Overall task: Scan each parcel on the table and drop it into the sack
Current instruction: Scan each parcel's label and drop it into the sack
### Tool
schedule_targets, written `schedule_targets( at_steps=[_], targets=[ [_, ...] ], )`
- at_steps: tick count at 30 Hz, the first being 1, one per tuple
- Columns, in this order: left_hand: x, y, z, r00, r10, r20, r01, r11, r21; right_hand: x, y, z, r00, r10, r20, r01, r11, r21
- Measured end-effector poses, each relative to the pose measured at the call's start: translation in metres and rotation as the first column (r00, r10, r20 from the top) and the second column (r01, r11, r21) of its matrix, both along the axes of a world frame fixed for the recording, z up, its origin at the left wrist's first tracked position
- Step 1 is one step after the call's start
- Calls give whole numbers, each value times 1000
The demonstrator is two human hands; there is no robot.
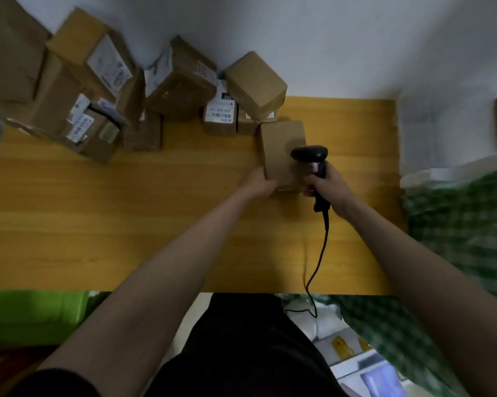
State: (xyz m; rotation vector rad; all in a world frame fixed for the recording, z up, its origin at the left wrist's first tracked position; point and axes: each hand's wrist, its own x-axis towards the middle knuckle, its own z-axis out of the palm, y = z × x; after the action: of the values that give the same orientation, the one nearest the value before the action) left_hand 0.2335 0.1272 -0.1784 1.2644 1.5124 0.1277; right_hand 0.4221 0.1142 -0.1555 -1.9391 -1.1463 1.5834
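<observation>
A small plain cardboard parcel (281,150) sits on the wooden table (127,224), its near end gripped by the person's left hand (260,184). The right hand (324,187) is wrapped around a black corded scanner (310,156) aimed at it; no label shows on its visible faces. Many boxes (98,90) wait behind, so most work seems left. One label's (221,111) print is too blurred to read. A green checked sack (465,224) lies right.

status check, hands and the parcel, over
Left hand grips plain parcel on the table. Right hand holds scanner over it. No label showing on its top face. Green checked sack at right, path clear.
</observation>
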Motion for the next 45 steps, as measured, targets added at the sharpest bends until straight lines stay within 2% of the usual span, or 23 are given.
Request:
schedule_targets(
  at_steps=[2, 5, 8, 11, 15, 21, 25, 27, 31, 37, 41, 45],
  targets=[
    [3, 3, -5, 993, 75, 96, -71, 997, -43, -5, 0, -9, 1000, -9, -8, 9, 1000, 6],
    [2, -6, -12, 981, 158, 116, -155, 987, -27, -8, -11, -17, 1000, -24, -5, 24, 999, 29],
    [-8, -24, -18, 989, 144, 25, -144, 990, 0, -9, -31, -18, 1000, -13, -27, 14, 1000, 22],
    [-19, -57, -21, 991, 130, 12, -128, 989, -76, -7, -60, -22, 995, -23, -92, 19, 999, -36],
    [-33, -100, -26, 991, 54, -121, -67, 992, -106, -5, -92, -31, 985, -51, -167, 33, 993, -112],
    [-27, -107, -17, 949, -50, -312, 99, 984, 145, -12, -96, -33, 983, -85, -161, 76, 995, -60],
    [-21, -100, -15, 899, -98, -428, 170, 976, 135, -23, -93, -27, 976, -122, -179, 122, 992, -11],
    [-28, -96, -16, 888, -64, -455, 124, 987, 104, -33, -93, -22, 972, -102, -213, 104, 995, -1],
    [-55, -88, -19, 918, 26, -396, -25, 1000, 7, -50, -86, -16, 965, 19, -263, -19, 1000, 5],
    [-67, -93, -23, 963, 184, -196, -202, 976, -79, -54, -73, -14, 938, 18, -347, -40, 998, -57],
    [-75, -96, -25, 934, 352, -61, -356, 931, -78, -53, -72, -18, 967, 8, -254, -13, 1000, -21],
    [-80, -99, -21, 904, 427, 15, -427, 904, 36, -54, -69, -17, 954, -35, -297, 16, 997, -69]
  ],
)
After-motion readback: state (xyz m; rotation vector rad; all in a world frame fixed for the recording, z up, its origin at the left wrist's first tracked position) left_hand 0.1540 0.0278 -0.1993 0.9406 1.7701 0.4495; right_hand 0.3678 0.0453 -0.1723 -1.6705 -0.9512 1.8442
